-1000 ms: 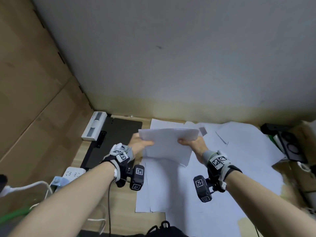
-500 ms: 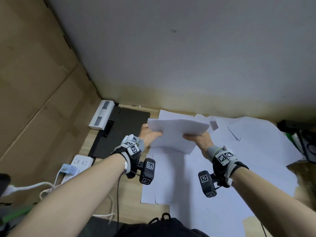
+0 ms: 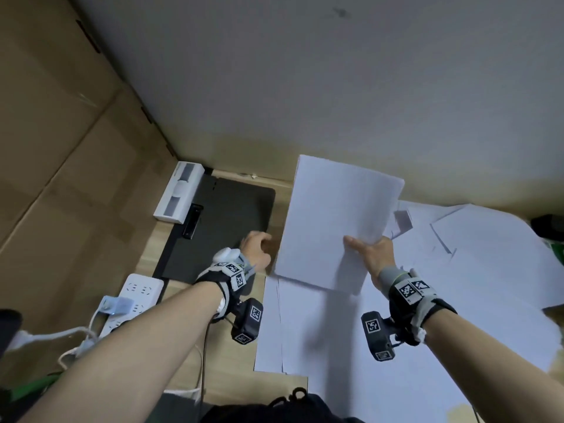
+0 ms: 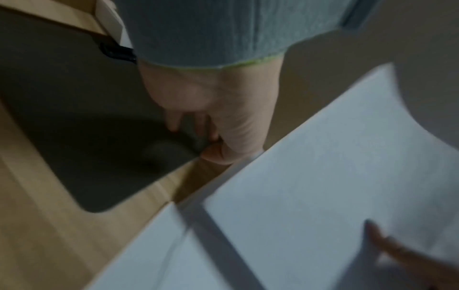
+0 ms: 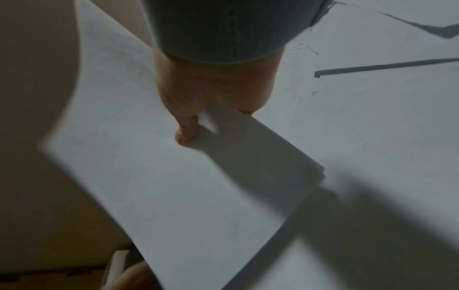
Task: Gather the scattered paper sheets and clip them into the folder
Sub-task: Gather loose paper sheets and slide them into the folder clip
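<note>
My right hand (image 3: 370,254) pinches the stack of paper (image 3: 335,221), fingers hidden beneath. My left hand (image 3: 256,250) hovers over the black folder (image 3: 225,224), fingers loosely curled, blurred

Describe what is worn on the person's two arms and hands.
Both forearms are bare. Each wrist carries a black-and-grey strap with square black-and-white coded markers and a small black camera block that bears the same markers. The left hand side trails a thin dark cable; the right hand shows a grey knit cuff.

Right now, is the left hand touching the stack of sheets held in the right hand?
Apart. In the left wrist view the left hand hangs curled over the black folder, with bare desk between it and the stack.
</note>
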A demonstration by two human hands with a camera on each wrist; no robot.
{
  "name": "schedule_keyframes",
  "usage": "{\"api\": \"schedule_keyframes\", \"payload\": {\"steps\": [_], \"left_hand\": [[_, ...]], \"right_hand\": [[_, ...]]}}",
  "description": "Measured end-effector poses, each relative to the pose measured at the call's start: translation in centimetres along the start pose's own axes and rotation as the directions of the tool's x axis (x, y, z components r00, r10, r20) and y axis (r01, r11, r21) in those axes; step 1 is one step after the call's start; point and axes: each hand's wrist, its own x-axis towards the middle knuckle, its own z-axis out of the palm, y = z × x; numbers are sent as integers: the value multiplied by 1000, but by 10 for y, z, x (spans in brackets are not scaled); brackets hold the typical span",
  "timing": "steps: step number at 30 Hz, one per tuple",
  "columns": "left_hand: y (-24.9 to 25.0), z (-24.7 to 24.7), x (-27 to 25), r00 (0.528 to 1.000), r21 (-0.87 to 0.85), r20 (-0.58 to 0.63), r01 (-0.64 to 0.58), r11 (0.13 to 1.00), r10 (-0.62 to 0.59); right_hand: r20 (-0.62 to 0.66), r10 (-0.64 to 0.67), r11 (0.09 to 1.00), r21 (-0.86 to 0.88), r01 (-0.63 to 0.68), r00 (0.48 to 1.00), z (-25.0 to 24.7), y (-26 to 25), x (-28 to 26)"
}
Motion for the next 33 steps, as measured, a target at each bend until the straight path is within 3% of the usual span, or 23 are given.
{"api": "schedule_keyframes", "payload": {"steps": [2, 5, 8, 15, 22, 25, 29, 33], "left_hand": [[-25, 8, 8, 993, 250, -23, 115, 961, -113], [-48, 29, 13, 979, 432, -78, 202, 879, -186], [-49, 44, 18, 973, 487, -149, 229, 843, -179], [-15, 30, 22, 951, 521, -63, 291, 803, -303], [4, -29, -22, 987, 530, -18, 143, 836, -157], [0, -68, -54, 992, 540, -122, 67, 839, -1], [-17, -128, -90, 950, 560, -281, 48, 827, 135], [-30, -168, -106, 932, 508, -349, 105, 855, 93]], "right_hand": [[-15, 41, 998, -54, -42, 999, 0, 9, 7], [-43, 119, 983, -138, -124, 992, 2, 30, 18], [-56, 180, 961, -204, -188, 982, 8, 49, 24], [-45, 215, 944, -248, -220, 975, 18, 53, 17], [-12, 190, 951, -245, -187, 982, 27, 42, 10], [23, 163, 952, -267, -152, 986, 41, 37, 3], [88, 136, 951, -289, -105, 987, 69, 30, -10], [106, 137, 945, -311, -98, 985, 92, 27, -15]]}}
